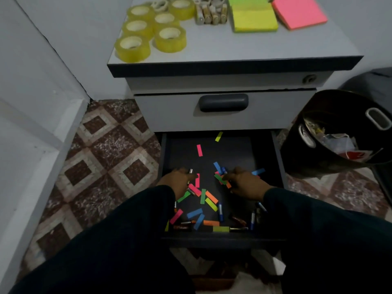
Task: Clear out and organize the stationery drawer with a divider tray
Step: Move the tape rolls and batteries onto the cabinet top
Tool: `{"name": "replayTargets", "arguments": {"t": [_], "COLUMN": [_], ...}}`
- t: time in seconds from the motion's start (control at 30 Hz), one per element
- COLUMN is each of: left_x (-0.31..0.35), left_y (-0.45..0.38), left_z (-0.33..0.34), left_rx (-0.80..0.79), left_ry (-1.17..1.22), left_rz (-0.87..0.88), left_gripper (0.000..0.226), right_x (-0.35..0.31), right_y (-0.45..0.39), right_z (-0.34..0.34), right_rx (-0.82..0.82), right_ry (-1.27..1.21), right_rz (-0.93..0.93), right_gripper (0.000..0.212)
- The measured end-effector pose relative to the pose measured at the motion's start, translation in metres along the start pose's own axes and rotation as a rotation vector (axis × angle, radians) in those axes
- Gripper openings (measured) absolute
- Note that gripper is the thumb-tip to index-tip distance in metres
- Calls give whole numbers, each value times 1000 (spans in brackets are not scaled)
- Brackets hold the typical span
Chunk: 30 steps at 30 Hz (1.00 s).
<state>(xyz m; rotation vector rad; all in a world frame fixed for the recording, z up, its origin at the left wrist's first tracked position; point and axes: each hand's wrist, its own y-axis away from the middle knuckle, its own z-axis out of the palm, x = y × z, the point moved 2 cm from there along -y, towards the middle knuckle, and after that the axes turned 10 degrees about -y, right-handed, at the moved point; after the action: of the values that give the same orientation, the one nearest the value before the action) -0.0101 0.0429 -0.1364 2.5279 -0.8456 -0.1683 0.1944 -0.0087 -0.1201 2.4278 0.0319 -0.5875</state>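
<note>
— Fingers?
— Left hand (179,181) curls around a battery (190,172); right hand (244,183) pinches coloured paper flags (220,179).
— Location?
— Both inside the open bottom drawer (233,149), among scattered flags and batteries.
— Beyond?
— Tape rolls (148,30) and sticky-note pads (254,20) sit on the cabinet top (233,49); black bin (318,145) at right.

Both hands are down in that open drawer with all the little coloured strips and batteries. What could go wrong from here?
Three things, as guesses:

1. The left hand and right hand grab among mixed paper strips and batteries; strips could crumple or get scooped up with batteries.
2. The drawer is dark, so dark batteries near its front edge may be missed.
3. The tape rolls sit close to the cabinet top's edge; a bump might knock one off.
</note>
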Motion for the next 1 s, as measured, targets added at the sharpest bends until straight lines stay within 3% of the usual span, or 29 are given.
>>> {"name": "replayTargets", "arguments": {"t": [0.27, 0.67, 1.0], "left_x": [0, 1, 3], "left_y": [-19, -21, -20], "left_z": [16, 23, 22], "left_rx": [-61, -2, 60], "left_ry": [-57, -6, 115], "left_rz": [-10, -144, -197], "left_gripper": [67, 40, 39], "right_x": [5, 4, -4], "right_y": [-18, -5, 11], "right_z": [14, 20, 34], "right_rx": [5, -41, -58], "right_ry": [-25, 45, 96], "right_rz": [48, 30, -30], "right_gripper": [62, 49, 45]}}
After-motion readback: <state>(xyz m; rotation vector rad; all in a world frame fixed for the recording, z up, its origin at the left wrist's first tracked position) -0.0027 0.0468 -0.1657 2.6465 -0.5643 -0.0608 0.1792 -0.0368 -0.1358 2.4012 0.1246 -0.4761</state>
